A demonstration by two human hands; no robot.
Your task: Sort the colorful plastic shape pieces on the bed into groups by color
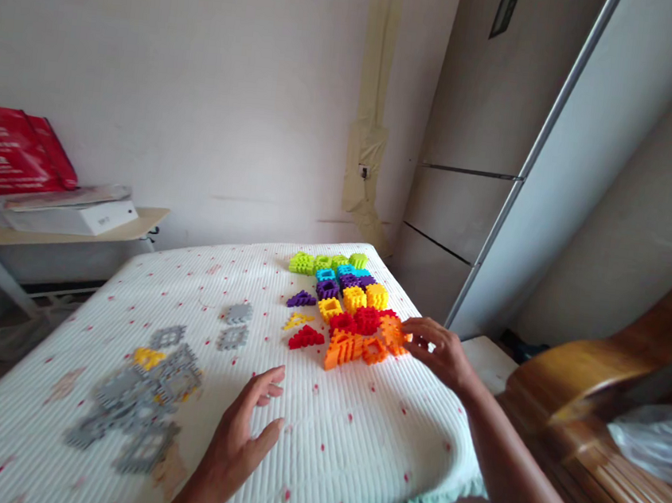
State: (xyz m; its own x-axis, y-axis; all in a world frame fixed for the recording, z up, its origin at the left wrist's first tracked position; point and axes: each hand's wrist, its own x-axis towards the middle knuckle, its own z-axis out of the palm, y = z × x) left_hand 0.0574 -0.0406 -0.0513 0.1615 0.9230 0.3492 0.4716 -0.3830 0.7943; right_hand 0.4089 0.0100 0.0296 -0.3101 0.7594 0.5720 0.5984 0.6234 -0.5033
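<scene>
My right hand (437,350) is at the right end of the orange interlocking blocks (345,351), its fingertips closed on the edge of a toothed orange block (392,333). My left hand (249,418) hovers over the near part of the bed cover, thumb and fingers apart, holding nothing. Behind the orange blocks lie red blocks (366,319), then yellow blocks (354,298), purple blocks (327,289), blue blocks (325,275) and lime green blocks (302,262). A red triangular piece (306,337), small yellow pieces (298,322) and a purple piece (301,299) sit left of the rows.
Left of my left hand is a loose pile of grey pieces (141,395) with some yellow pieces (149,357). Two flat grey pieces (237,313) lie apart. A fridge (467,201) stands behind right, a wooden chair (586,390) at right, a side table (150,220) at left.
</scene>
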